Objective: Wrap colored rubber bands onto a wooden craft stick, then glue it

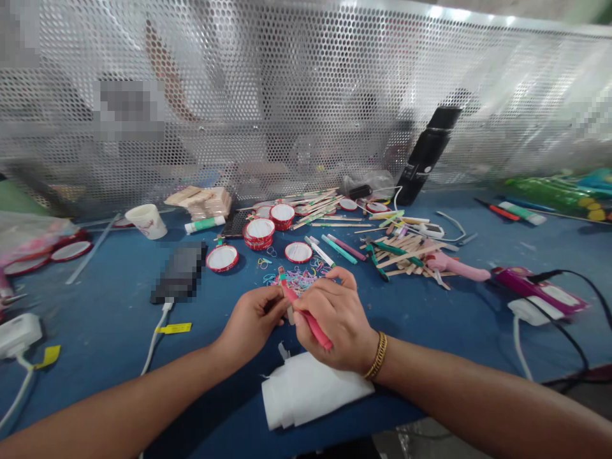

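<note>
The right hand (pixel 332 319) has a smooth, rounded pink marker (pixel 317 330) in its grip. The left hand (pixel 253 320) pinches a flat, pale stick (pixel 291 315).

Pen (pixel 319 333) pink; table (pixel 109 274) blue; cup (pixel 147 221) perhaps red-printed.

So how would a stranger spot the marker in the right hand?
Over the blue table, find the right hand, gold bracelet at its wrist. The marker slants through its grip: bright pink and held, while other pens lie loose beyond.
</note>
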`<state>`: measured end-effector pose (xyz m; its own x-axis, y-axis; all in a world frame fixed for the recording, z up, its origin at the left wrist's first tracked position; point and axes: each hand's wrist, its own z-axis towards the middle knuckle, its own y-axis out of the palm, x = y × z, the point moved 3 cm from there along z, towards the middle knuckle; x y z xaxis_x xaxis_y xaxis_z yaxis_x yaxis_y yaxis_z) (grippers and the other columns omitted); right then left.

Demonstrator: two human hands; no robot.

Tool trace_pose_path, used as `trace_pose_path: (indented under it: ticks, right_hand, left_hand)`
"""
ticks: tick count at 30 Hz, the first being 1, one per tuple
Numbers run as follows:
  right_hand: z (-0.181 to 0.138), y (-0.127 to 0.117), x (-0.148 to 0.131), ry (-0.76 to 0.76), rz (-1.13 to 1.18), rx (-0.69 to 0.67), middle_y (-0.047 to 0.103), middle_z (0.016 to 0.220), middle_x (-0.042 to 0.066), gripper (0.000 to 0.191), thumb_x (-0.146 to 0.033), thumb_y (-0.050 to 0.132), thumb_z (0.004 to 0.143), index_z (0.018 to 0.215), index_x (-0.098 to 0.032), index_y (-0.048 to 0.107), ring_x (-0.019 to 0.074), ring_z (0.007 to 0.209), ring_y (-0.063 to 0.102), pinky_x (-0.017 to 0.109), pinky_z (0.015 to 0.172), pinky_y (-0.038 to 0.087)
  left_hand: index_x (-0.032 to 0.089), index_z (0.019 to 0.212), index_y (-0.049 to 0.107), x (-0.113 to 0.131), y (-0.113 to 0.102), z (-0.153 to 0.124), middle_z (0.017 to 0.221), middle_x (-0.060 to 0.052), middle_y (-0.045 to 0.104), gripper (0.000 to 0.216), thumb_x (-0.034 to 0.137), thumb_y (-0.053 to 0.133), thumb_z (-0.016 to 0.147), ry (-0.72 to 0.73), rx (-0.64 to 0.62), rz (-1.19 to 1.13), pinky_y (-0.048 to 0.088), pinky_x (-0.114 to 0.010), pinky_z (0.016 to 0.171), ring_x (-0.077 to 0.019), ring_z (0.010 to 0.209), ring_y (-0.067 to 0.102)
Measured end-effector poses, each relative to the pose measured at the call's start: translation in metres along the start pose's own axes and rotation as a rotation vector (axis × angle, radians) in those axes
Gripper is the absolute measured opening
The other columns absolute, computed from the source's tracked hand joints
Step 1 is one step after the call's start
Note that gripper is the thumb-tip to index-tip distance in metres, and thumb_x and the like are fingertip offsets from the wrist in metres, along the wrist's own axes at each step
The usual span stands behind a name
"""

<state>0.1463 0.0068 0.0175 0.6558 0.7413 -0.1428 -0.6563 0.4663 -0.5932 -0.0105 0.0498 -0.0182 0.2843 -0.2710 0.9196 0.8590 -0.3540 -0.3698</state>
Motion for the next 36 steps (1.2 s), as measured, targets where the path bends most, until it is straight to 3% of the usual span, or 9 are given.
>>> trace_pose_path:
  ticks: [25, 36]
  right_hand:
    - [0.0025, -0.0037, -0.0004, 0.015, -0.034, 0.023, 0.064, 0.066, -0.001, 0.004, -0.018, 0.054, 0.082, 0.079, -0.02, 0.055, 0.0154, 0.064, 0.058, 0.038, 0.083, 0.034]
    - [0.0002, -0.001, -0.0005, -0.013, -0.006, 0.0, 0.065, 0.067, -0.001, 0.003, -0.021, 0.055, 0.083, 0.082, -0.02, 0.056, 0.015, 0.066, 0.06, 0.039, 0.085, 0.033]
  left_hand:
    - [0.016, 0.076, 0.063, -0.0036, 0.0006, 0.0005, 0.069, 0.001, 0.057, 0.034, 0.044, 0.054, 0.093, -0.005, -0.005, 0.006, 0.045, -0.022, 0.059, -0.0126, 0.063, 0.051]
    - [0.015, 0.076, 0.064, 0.0012, 0.0, 0.0001, 0.069, 0.001, 0.058, 0.03, 0.037, 0.055, 0.093, 0.019, 0.001, 0.006, 0.043, -0.022, 0.06, -0.0124, 0.064, 0.052]
